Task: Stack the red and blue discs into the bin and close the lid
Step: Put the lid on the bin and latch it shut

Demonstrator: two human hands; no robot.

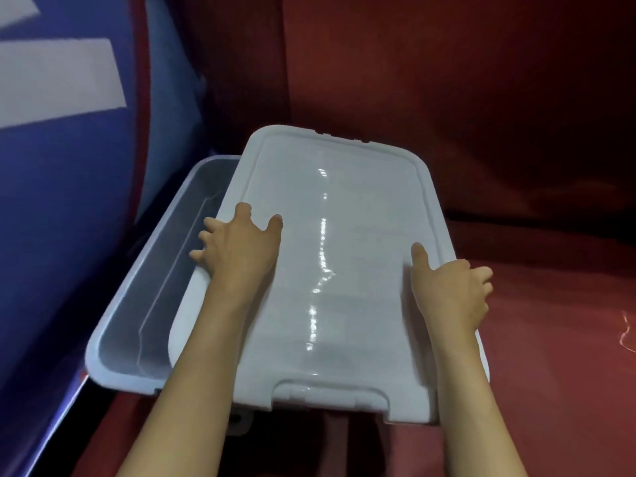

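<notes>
Lid (330, 270) held at both long edges, skewed over bin (137, 304). Left hand (237, 249) gripping left edge: thumb on top, fingers curled over the rim. Right hand (454, 290) likewise on right edge, thumb flat on top, fingers wrapped under. Two-sided hold probably chosen to keep the wide lid level while squaring it up. Bin's left strip, just outside left-hand grip, uncovered; no discs visible there, remainder hidden beneath lid. Not yet seated. Red cloth (550, 373) beyond right hand.
</notes>
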